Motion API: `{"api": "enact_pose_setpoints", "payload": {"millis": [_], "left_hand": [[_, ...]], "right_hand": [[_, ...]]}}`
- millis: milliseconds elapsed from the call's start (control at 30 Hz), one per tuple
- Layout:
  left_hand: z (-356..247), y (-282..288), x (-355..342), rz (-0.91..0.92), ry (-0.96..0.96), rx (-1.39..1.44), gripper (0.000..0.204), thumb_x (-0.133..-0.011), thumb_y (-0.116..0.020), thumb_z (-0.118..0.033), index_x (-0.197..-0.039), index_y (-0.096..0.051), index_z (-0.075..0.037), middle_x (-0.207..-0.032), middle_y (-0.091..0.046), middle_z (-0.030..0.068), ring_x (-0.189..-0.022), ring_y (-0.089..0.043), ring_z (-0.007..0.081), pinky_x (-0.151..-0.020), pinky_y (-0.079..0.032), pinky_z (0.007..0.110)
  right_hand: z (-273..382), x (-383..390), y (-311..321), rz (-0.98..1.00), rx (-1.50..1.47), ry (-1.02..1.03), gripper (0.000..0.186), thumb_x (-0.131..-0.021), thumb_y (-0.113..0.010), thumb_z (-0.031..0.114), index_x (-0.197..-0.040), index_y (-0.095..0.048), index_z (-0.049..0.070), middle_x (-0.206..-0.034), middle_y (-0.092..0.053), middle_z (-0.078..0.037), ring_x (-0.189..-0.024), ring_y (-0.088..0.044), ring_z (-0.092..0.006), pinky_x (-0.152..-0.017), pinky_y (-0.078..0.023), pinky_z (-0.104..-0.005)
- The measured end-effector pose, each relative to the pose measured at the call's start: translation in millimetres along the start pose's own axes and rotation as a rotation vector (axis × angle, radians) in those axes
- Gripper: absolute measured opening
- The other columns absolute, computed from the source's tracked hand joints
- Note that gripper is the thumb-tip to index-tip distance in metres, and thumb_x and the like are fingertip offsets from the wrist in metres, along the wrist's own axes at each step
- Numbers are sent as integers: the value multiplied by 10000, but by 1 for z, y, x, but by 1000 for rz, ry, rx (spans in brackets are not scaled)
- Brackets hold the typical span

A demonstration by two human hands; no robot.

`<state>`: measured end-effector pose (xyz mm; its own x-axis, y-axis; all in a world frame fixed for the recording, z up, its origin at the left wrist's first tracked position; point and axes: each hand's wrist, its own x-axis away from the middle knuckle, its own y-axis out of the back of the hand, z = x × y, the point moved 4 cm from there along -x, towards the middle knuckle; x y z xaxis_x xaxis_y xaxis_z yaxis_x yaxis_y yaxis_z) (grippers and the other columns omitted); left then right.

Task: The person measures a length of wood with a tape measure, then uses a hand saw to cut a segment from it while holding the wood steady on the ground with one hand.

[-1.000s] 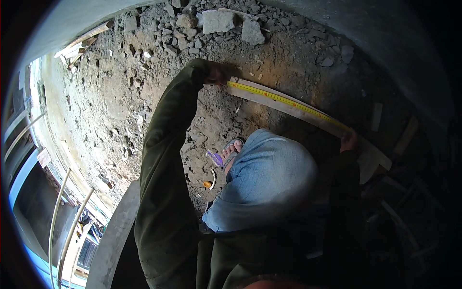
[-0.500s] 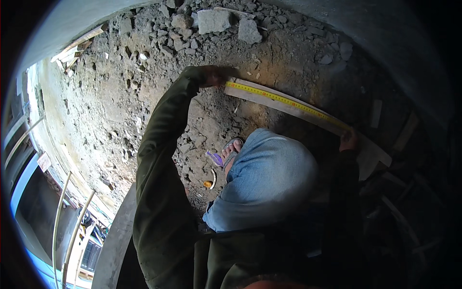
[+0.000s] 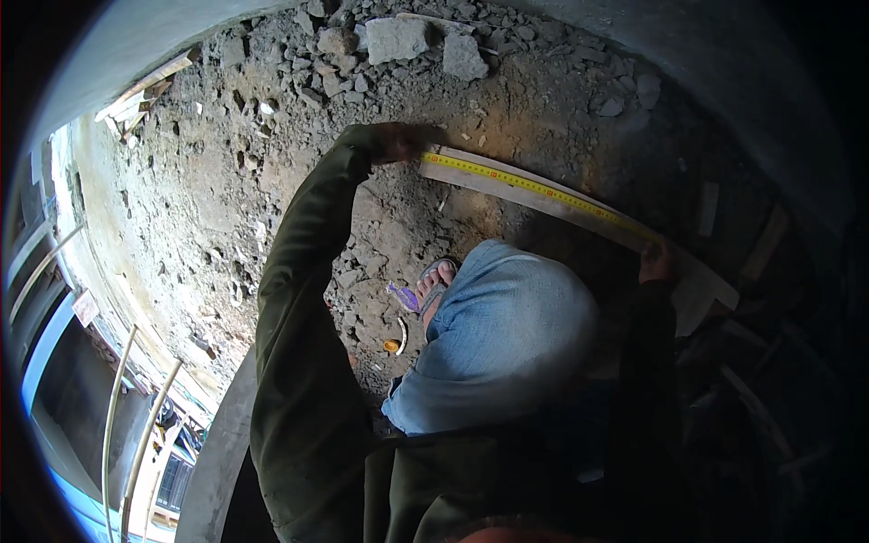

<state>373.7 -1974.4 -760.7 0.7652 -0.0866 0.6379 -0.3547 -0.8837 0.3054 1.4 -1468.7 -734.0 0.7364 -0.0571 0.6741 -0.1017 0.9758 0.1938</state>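
A long pale wooden board (image 3: 709,288) lies slantwise over the ground in front of my knee, from upper middle down to the right. A yellow tape measure (image 3: 549,192) is stretched along its face. My left hand (image 3: 398,145), in shadow, is closed at the board's left end, where the tape's visible stretch begins. Farther down at the right, my right hand (image 3: 657,262) has its fingers curled on the tape and the board's near edge. Past that hand the board's wider end sticks out. Shadow hides the tape's case, if it is there.
Broken concrete lumps (image 3: 398,41) and rubble line the far wall. Wood scraps (image 3: 145,95) lie at the far left, and two thin poles (image 3: 145,443) stand at lower left. Dark planks (image 3: 765,242) rest at right. A purple wrapper (image 3: 405,297) is beside my sandalled foot (image 3: 437,282).
Both hands keep their hold on the tape and board. The board and tape have shifted very slightly in the picture, along with the ground around them.
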Motion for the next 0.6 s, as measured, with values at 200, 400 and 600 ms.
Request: {"api": "enact_pose_setpoints", "payload": {"millis": [200, 400, 600], "left_hand": [[-3, 4, -13, 122, 10, -104, 260, -884, -480, -188, -1088, -539, -39, -1073, -558, 141, -953, -478, 190, -873, -401, 345], [58, -20, -12, 91, 15, 459, 178, -885, -508, -60, -1042, -574, -7, -919, -610, 36, -797, -559, 156, -714, -462, 292], [5, -8, -13, 101, 151, 326, 189, -836, -555, -195, -853, -609, -15, -711, -553, 35, -678, -489, 106, -583, -397, 274]], "right_hand": [[3, 31, -21, 19, 1138, 920, 303, -875, -587, 229, -1097, -566, 24, -980, -607, -179, -889, -589, -332, -807, -476, -410], [-26, 11, -26, -36, -196, 82, 222, -897, -544, 298, -1011, -559, 108, -828, -568, -15, -687, -555, -140, -594, -460, -264], [-13, 25, -18, -254, -212, -46, 171, -897, -551, 282, -920, -562, 113, -752, -556, -11, -553, -519, -112, -439, -378, -234]]}}
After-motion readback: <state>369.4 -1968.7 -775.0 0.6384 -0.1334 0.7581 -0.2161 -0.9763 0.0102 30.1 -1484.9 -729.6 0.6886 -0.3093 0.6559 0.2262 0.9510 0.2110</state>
